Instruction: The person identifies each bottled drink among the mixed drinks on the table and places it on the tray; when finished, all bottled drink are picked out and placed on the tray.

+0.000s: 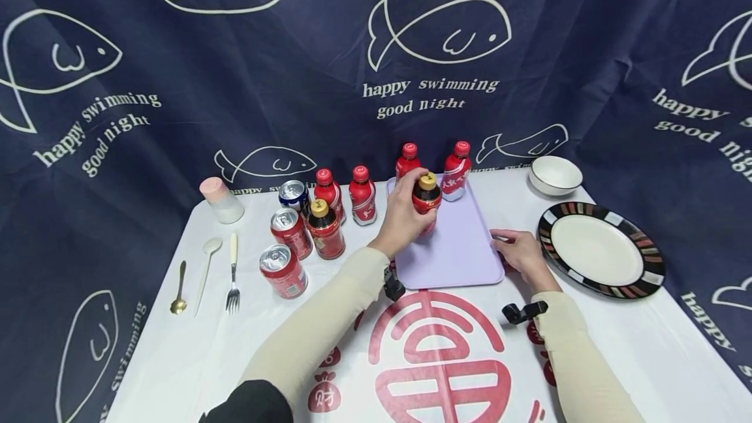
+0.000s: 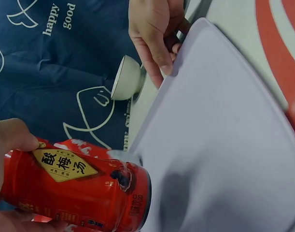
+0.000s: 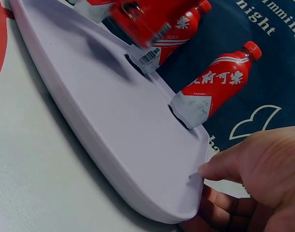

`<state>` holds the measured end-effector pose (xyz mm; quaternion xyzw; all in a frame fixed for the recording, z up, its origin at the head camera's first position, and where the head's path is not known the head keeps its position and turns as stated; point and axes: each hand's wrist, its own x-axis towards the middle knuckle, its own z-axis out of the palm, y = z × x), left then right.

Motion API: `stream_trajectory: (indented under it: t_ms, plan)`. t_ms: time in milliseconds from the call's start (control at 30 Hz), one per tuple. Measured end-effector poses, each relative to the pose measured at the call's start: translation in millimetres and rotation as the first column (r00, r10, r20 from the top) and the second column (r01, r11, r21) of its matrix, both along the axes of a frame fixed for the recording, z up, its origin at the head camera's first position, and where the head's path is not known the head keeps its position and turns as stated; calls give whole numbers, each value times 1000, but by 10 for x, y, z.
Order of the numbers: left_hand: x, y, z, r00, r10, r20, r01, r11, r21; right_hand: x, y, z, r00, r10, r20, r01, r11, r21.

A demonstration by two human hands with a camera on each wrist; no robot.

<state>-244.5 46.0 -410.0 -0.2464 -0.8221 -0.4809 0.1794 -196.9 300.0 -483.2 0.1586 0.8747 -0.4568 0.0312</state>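
My left hand (image 1: 401, 219) grips a dark drink bottle with a gold cap and red label (image 1: 427, 198). In the left wrist view that bottle (image 2: 79, 186) is tilted, its base hanging above the pale purple tray (image 1: 449, 263) with a shadow below. My right hand (image 1: 521, 254) pinches the tray's right rim, thumb on the edge; the right wrist view shows its other fingers curled outside and partly hidden by the rim. At the tray's far end stand two red-capped cola bottles, one on the right (image 1: 456, 172) and one (image 1: 408, 160) partly behind my left hand.
Left of the tray stand two more red-capped bottles (image 1: 363, 196), another gold-capped bottle (image 1: 326, 230) and several cans (image 1: 283, 271). Farther left are a pink-lidded jar (image 1: 222, 201), two spoons (image 1: 207, 273) and a fork (image 1: 233, 273). A bowl (image 1: 555, 176) and rimmed plate (image 1: 599, 250) lie right.
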Motion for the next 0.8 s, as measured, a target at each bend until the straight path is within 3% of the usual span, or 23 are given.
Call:
stream_trajectory:
  t_ms: [367,633,800]
  plan:
    - [-152,411,-72,999,27,28,-26,999,-28,-22,13,3,1000,4,0,-4,1000,11]
    - [-244,588,-201,996,-79,37,82,991,-103,-43,-7,-5,1000,0,21,0,1000,-11]
    - [-309,667,-210,994,-105,34,109,982,-154,-41,-1,15,999,4,36,-4,1000,-8]
